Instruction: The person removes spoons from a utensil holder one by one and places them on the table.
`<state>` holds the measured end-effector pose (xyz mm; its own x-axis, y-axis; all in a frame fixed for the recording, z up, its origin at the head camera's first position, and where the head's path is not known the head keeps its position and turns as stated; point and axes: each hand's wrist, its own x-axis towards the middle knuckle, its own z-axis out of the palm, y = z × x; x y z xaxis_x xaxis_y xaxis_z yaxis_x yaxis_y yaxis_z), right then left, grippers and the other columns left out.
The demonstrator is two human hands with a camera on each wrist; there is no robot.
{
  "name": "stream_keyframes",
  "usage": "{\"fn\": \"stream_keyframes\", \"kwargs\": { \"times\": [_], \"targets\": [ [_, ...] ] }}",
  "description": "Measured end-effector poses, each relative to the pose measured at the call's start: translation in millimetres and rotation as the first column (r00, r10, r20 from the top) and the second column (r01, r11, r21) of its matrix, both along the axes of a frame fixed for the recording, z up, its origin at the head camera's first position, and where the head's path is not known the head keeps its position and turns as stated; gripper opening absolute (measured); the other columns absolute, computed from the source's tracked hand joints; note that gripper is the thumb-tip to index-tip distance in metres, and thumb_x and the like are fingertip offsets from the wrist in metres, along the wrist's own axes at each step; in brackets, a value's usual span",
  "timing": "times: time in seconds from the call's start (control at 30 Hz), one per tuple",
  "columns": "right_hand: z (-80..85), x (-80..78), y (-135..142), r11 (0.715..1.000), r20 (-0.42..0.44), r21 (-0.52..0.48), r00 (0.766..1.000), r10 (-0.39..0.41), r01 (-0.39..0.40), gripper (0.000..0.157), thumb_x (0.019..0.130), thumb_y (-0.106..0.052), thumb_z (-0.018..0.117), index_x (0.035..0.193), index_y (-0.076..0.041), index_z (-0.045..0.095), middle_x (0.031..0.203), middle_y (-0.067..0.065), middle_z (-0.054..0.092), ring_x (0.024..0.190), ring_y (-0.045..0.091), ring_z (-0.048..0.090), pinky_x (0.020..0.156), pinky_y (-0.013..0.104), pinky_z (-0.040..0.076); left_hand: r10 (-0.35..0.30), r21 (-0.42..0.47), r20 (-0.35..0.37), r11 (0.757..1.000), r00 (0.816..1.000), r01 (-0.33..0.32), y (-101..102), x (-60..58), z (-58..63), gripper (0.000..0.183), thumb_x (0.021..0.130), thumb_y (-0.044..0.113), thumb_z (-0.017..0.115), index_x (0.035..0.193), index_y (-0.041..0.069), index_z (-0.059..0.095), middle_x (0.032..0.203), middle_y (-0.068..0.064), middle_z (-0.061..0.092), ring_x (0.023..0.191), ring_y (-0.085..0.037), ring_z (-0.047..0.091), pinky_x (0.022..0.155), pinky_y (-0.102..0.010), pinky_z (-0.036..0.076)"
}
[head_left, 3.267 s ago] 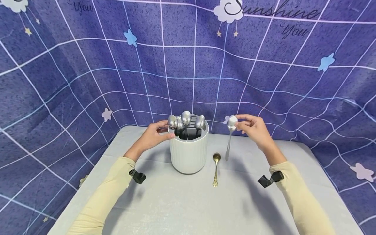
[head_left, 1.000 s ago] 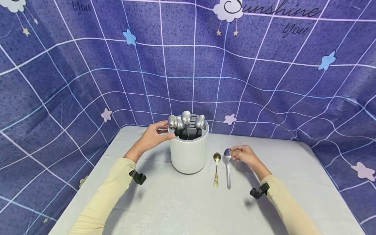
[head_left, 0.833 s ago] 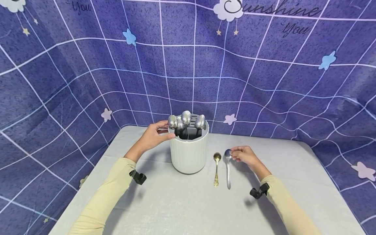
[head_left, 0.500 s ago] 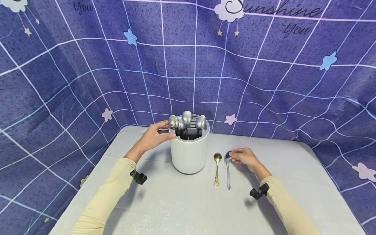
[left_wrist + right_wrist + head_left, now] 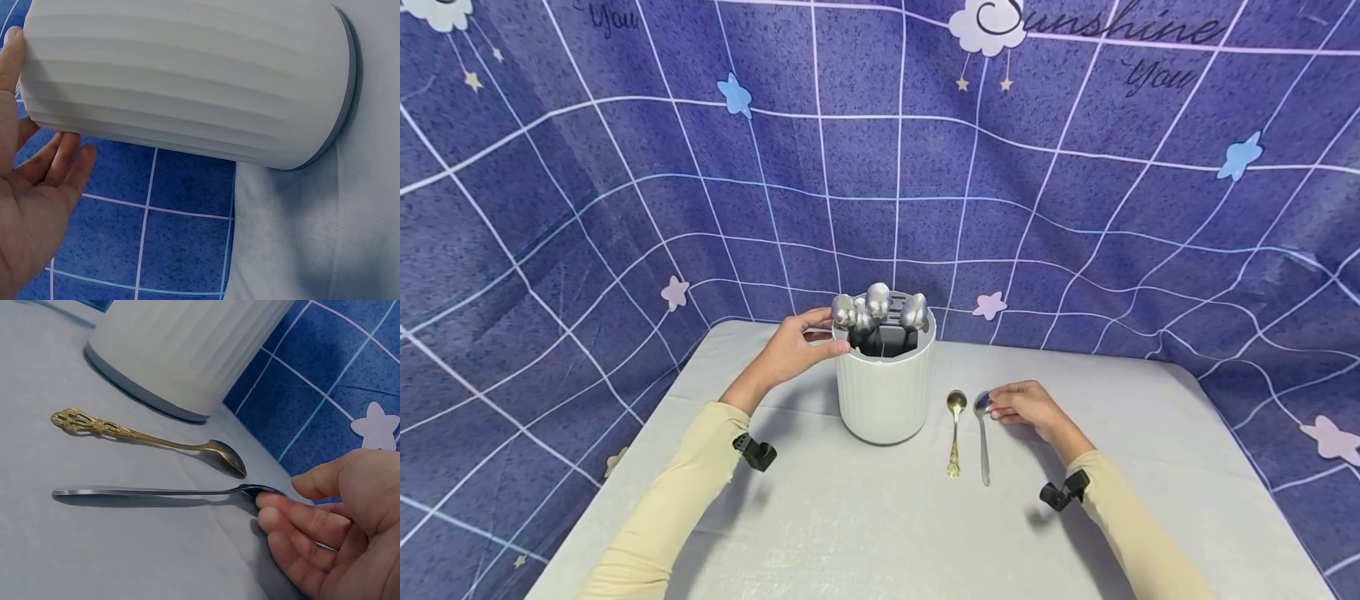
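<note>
In the head view my left hand (image 5: 793, 343) holds the rim of a white ribbed utensil holder (image 5: 883, 400), thumb on the near side and fingers behind. Several silver spoons (image 5: 878, 300) stand in it, bowls up. To its right a gold spoon (image 5: 955, 433) with an ornate openwork handle lies on the table. Beside that, my right hand (image 5: 1022, 404) pinches the bowl of a silver spoon (image 5: 984, 454), whose handle points toward me. The right wrist view shows my fingertips right at the bowl of this silver spoon (image 5: 156, 492), close over the cloth.
A pale cloth covers the table (image 5: 850, 533). Behind and at both sides hangs a blue-purple curtain (image 5: 865, 150) with a grid and stars. A black wrist camera (image 5: 754, 452) is on the left sleeve, another camera (image 5: 1064, 490) on the right.
The right hand has brought the silver spoon down from upright beside the holder to beside the gold spoon. In the last second its bowl has shifted slightly toward me. The left hand has stayed.
</note>
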<state>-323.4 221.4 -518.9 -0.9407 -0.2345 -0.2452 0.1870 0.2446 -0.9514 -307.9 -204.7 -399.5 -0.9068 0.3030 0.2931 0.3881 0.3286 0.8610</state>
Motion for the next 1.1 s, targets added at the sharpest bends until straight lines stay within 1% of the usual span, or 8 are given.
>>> {"fn": "stream_keyframes", "kwargs": {
  "times": [0.2, 0.33, 0.47, 0.6, 0.73, 0.87, 0.97, 1.1],
  "targets": [
    [5.1, 2.9, 8.7, 0.995, -0.006, 0.097, 0.999, 0.032, -0.031, 0.038, 0.099, -0.009, 0.061, 0.126, 0.017, 0.059, 0.09, 0.009, 0.077, 0.076, 0.013, 0.072, 0.07, 0.025, 0.064, -0.014, 0.009, -0.011, 1.0, 1.0, 0.014, 1.2, 1.2, 1.3, 0.063, 0.089, 0.007, 0.08, 0.144, -0.007, 0.053, 0.142, -0.025, 0.057, 0.124, -0.043, 0.059, 0.113, -0.057, 0.046],
    [10.6, 6.2, 13.3, 0.992, -0.002, 0.124, 0.999, 0.035, -0.034, 0.036, 0.1, -0.009, 0.06, 0.126, 0.016, 0.059, 0.092, 0.012, 0.077, 0.076, 0.014, 0.072, 0.069, 0.027, 0.063, -0.021, 0.016, -0.024, 1.0, 0.999, 0.022, 0.4, -0.5, -0.6, 0.063, 0.089, 0.008, 0.08, 0.144, -0.006, 0.053, 0.14, -0.025, 0.059, 0.123, -0.043, 0.059, 0.113, -0.058, 0.046],
    [17.2, 8.5, 15.9, 0.988, -0.016, 0.152, 0.999, 0.042, -0.039, 0.036, 0.101, -0.012, 0.06, 0.127, 0.014, 0.059, 0.095, 0.014, 0.077, 0.079, 0.016, 0.072, 0.072, 0.03, 0.063, -0.023, 0.022, -0.026, 0.999, 0.999, 0.024, 0.1, -1.1, -0.9, 0.062, 0.089, 0.007, 0.08, 0.144, -0.005, 0.054, 0.137, -0.026, 0.06, 0.123, -0.045, 0.059, 0.112, -0.056, 0.047],
    [26.7, 10.8, 16.2, 0.985, -0.053, 0.17, 0.998, 0.046, -0.036, 0.04, 0.102, -0.014, 0.061, 0.13, 0.015, 0.056, 0.099, 0.017, 0.076, 0.082, 0.018, 0.072, 0.077, 0.032, 0.064, -0.019, 0.021, -0.018, 1.0, 1.0, 0.019, 0.8, -1.1, -0.7, 0.062, 0.089, 0.006, 0.08, 0.144, -0.005, 0.054, 0.136, -0.026, 0.061, 0.122, -0.045, 0.059, 0.112, -0.056, 0.048],
    [42.0, 12.3, 13.1, 0.984, -0.096, 0.175, 0.994, 0.055, -0.037, 0.044, 0.101, -0.013, 0.061, 0.134, 0.015, 0.053, 0.102, 0.021, 0.075, 0.081, 0.018, 0.071, 0.077, 0.032, 0.064, -0.005, 0.008, -0.011, 1.0, 1.0, 0.005, 0.3, -0.8, 1.1, 0.063, 0.089, 0.008, 0.08, 0.144, -0.005, 0.053, 0.136, -0.025, 0.061, 0.122, -0.043, 0.06, 0.112, -0.052, 0.049],
    [62.4, 16.5, 6.7, 0.975, -0.156, 0.221, 0.985, 0.069, -0.033, 0.044, 0.1, -0.014, 0.062, 0.134, 0.013, 0.055, 0.104, 0.022, 0.074, 0.082, 0.02, 0.071, 0.074, 0.032, 0.064, -0.002, 0.004, -0.015, 1.0, 1.0, 0.002, 0.7, -0.5, 0.9, 0.064, 0.089, 0.008, 0.079, 0.146, -0.005, 0.051, 0.136, -0.026, 0.061, 0.122, -0.042, 0.061, 0.112, -0.051, 0.049],
    [78.8, 20.2, -0.2, 0.967, -0.213, 0.254, 0.973, 0.084, -0.028, 0.043, 0.098, -0.015, 0.065, 0.133, 0.009, 0.059, 0.106, 0.019, 0.074, 0.086, 0.023, 0.071, 0.077, 0.034, 0.064, 0.003, 0.002, -0.013, 1.0, 1.0, -0.003, 0.5, 0.0, -0.4, 0.065, 0.09, 0.009, 0.079, 0.146, -0.005, 0.05, 0.137, -0.026, 0.061, 0.122, -0.042, 0.061, 0.112, -0.052, 0.049],
    [104.1, 24.2, -12.1, 0.96, -0.296, 0.279, 0.949, 0.113, -0.027, 0.04, 0.097, -0.016, 0.067, 0.13, 0.005, 0.064, 0.11, 0.018, 0.074, 0.091, 0.025, 0.07, 0.079, 0.035, 0.063, 0.008, -0.003, 0.002, 1.0, 1.0, -0.008, -0.6, 1.5, -0.3, 0.066, 0.09, 0.01, 0.08, 0.147, -0.005, 0.05, 0.138, -0.026, 0.06, 0.124, -0.041, 0.06, 0.112, -0.051, 0.049]
  ]
}}
